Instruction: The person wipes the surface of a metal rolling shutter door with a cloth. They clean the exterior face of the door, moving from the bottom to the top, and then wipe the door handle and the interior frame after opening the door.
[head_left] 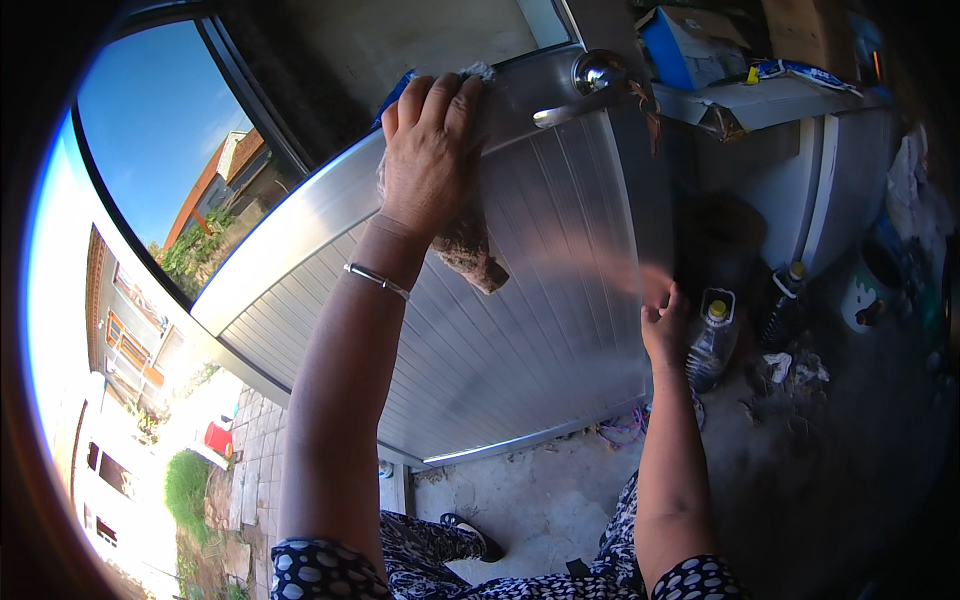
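Note:
My left hand (430, 150) is closed round a crumpled cloth (468, 255) and presses it on the middle rail of a silver metal door (510, 350), just below the pane. A brownish end of the cloth hangs down over the ribbed lower panel, and a greyish tuft shows above my fingers. My right hand (664, 325) grips the door's free edge, thumb on the panel side; its other fingers are partly hidden. Between the two hands and higher up sit a shiny round lock plate and a lever handle (580, 105), with keys (648, 112) hanging beside it.
Right of the door stand plastic bottles with yellow caps (716, 312), a pale bucket (865, 295) and a cabinet (790, 190) topped with a blue box (690, 48). Coloured strings (625, 428) lie by the door's foot. On the left, a paved yard (258, 440) shows outside.

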